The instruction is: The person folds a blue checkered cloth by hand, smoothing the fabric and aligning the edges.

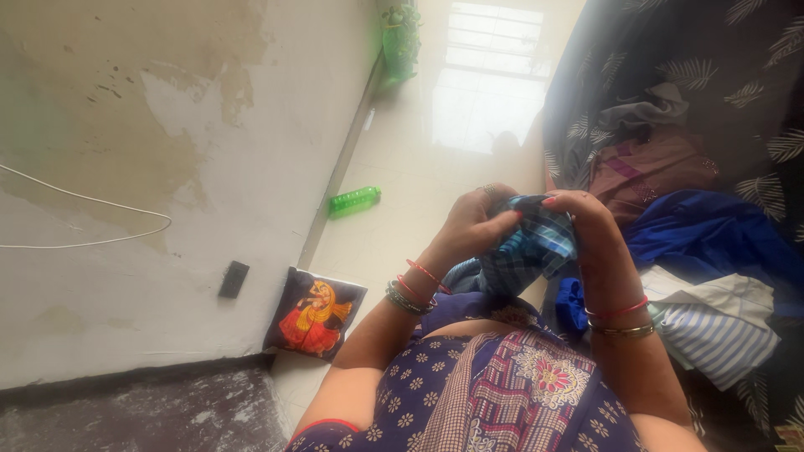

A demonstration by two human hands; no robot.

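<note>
Printed navy cloth with small white flowers and a maroon checked panel [494, 393] lay closest to the lens, worn by the person. Above it both hands met on one blue-and-teal checked fabric [536, 243], lifted off the floor at chest level, seemingly so its edge could be worked between the fingers. Her left hand [473, 222] pinched the near edge, fingers closed on the cloth; her right hand [586, 219] clamped the top fold from the other side. Red and metal bangles circled both wrists. One heap of mixed garments [712, 251] sat on a dark leaf-patterned sheet just beside her right arm. One green plastic bottle [353, 200] lay on the pale floor by the wall, and one dark cushion with an orange figure [314, 311] leaned against that wall.
</note>
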